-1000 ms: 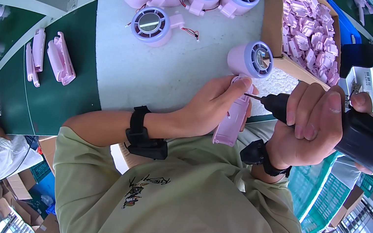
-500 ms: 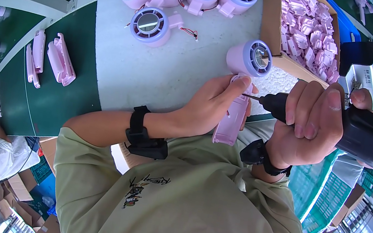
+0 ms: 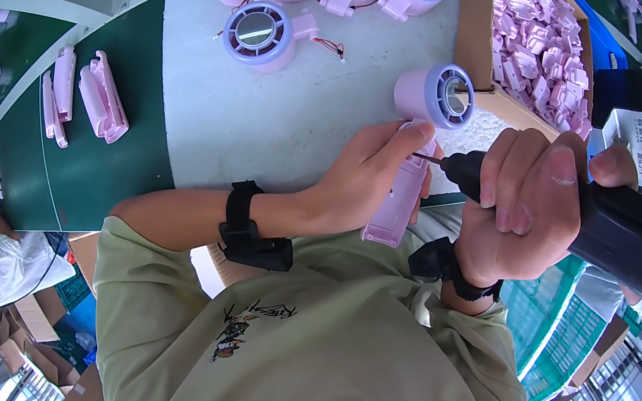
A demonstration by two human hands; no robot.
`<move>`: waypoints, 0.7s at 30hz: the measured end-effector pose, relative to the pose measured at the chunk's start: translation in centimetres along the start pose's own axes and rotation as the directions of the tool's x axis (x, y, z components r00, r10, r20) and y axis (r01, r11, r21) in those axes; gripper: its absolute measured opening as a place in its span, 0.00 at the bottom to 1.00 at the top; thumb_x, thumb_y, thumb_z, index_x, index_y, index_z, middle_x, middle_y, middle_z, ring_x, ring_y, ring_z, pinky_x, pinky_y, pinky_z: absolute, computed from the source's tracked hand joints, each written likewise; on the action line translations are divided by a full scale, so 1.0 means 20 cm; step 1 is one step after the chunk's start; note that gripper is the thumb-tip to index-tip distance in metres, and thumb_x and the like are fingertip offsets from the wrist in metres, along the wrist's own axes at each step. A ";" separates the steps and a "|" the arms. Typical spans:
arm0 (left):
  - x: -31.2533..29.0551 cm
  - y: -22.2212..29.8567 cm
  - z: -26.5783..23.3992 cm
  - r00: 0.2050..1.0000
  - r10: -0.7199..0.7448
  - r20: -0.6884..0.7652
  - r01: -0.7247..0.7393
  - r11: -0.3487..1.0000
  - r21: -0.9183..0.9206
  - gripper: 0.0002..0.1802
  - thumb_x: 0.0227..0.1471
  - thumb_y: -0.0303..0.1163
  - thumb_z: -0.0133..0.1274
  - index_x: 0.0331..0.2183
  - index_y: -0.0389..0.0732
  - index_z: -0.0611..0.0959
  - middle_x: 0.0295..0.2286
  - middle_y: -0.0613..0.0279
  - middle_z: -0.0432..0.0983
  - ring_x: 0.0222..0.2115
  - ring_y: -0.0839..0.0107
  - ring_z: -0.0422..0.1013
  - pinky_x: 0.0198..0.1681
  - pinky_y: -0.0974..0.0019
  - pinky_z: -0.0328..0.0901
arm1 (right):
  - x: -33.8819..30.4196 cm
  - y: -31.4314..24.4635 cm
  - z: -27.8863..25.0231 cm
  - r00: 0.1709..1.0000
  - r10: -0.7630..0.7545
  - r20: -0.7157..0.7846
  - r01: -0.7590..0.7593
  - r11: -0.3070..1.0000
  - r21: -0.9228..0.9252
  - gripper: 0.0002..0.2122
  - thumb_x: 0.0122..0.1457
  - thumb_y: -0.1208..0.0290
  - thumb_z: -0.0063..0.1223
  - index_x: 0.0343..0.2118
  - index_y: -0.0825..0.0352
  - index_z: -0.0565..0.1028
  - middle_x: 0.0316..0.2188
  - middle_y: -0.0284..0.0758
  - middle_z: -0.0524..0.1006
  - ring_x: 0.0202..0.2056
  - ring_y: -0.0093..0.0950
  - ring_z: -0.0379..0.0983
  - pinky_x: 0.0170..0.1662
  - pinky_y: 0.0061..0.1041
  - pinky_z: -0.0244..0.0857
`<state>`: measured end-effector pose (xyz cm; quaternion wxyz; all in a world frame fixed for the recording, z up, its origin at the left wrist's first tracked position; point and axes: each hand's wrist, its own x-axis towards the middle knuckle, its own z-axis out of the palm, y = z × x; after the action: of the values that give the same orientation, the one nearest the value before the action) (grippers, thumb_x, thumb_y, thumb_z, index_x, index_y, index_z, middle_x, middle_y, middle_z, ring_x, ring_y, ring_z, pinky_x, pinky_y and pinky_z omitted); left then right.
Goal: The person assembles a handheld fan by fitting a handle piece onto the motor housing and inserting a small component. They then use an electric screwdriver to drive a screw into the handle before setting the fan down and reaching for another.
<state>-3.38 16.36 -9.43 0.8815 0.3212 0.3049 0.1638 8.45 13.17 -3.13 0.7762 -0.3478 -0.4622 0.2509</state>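
Note:
My left hand is closed round the handle of a pink handheld fan, thumb on the upper end of the handle. The fan's round head, with a lavender grille and a shiny centre, points away from me. In my right hand is a black electric screwdriver, held sideways. Its thin bit reaches the handle just below my left thumb; whether it sits on a screw is too small to see. Several more fan heads stand on the white mat, some with loose wires.
A cardboard box of small pink parts stands at the far right, beside a blue tray. Pink handle shells lie on the green table at left. A green crate stands at lower right. A co-worker sits at far left.
The view has shifted slightly. My hands, the fan and the screwdriver keep nearly the same pose, with the bit still at the handle. The co-worker's raised arm at left has lowered.

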 end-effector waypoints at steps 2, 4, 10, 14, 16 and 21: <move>0.01 0.00 -0.01 1.000 0.010 -0.007 -0.010 1.000 0.003 0.23 0.63 0.48 0.39 0.37 0.35 0.73 0.19 0.61 0.71 0.15 0.72 0.70 0.19 0.69 0.65 | 0.00 0.02 -0.01 1.000 -0.001 0.023 0.001 1.000 -0.012 0.08 0.59 0.77 0.39 0.40 0.60 0.65 0.13 0.25 0.56 0.09 0.16 0.46 0.14 0.19 0.46; 0.03 0.00 -0.02 1.000 0.017 -0.007 -0.017 1.000 0.009 0.23 0.62 0.48 0.39 0.37 0.35 0.73 0.19 0.61 0.71 0.15 0.71 0.70 0.19 0.68 0.65 | 0.01 0.03 -0.02 0.999 0.002 0.033 -0.002 1.000 0.011 0.08 0.59 0.77 0.39 0.40 0.60 0.65 0.13 0.25 0.56 0.09 0.16 0.46 0.14 0.19 0.46; 0.00 0.01 0.03 0.999 0.041 -0.009 -0.041 0.999 0.020 0.24 0.63 0.49 0.39 0.38 0.34 0.73 0.19 0.61 0.71 0.16 0.72 0.71 0.19 0.70 0.65 | 0.01 0.00 0.00 0.997 -0.044 0.059 0.047 0.997 -0.058 0.08 0.58 0.79 0.41 0.40 0.61 0.64 0.14 0.26 0.57 0.10 0.16 0.48 0.15 0.19 0.47; -0.07 0.03 0.13 0.998 0.067 0.009 -0.068 0.992 0.103 0.24 0.63 0.48 0.39 0.40 0.34 0.74 0.19 0.62 0.71 0.18 0.73 0.71 0.21 0.71 0.65 | 0.03 -0.17 0.00 0.984 0.104 -0.142 -0.117 0.990 -0.081 0.10 0.58 0.78 0.44 0.42 0.63 0.64 0.16 0.26 0.58 0.11 0.14 0.49 0.16 0.17 0.47; -0.12 0.03 0.17 0.996 0.087 0.014 -0.088 0.984 0.157 0.23 0.63 0.48 0.40 0.40 0.34 0.74 0.19 0.62 0.71 0.19 0.74 0.72 0.22 0.72 0.65 | 0.09 -0.30 -0.03 0.983 0.053 -0.174 -0.055 0.998 -0.006 0.11 0.58 0.77 0.45 0.43 0.64 0.63 0.16 0.25 0.58 0.11 0.13 0.50 0.17 0.17 0.47; -0.19 0.11 0.28 0.982 0.168 0.086 -0.187 0.921 0.342 0.23 0.63 0.47 0.41 0.41 0.35 0.76 0.23 0.63 0.74 0.22 0.77 0.71 0.25 0.73 0.65 | 0.13 -0.58 -0.29 0.965 -0.036 -0.258 0.074 0.988 0.138 0.15 0.56 0.74 0.49 0.44 0.70 0.62 0.15 0.25 0.55 0.11 0.16 0.51 0.15 0.19 0.49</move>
<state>-2.80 13.49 -2.98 0.8003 0.5027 0.2743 0.1775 15.62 5.96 5.30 0.8593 -0.3061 -0.3484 0.2158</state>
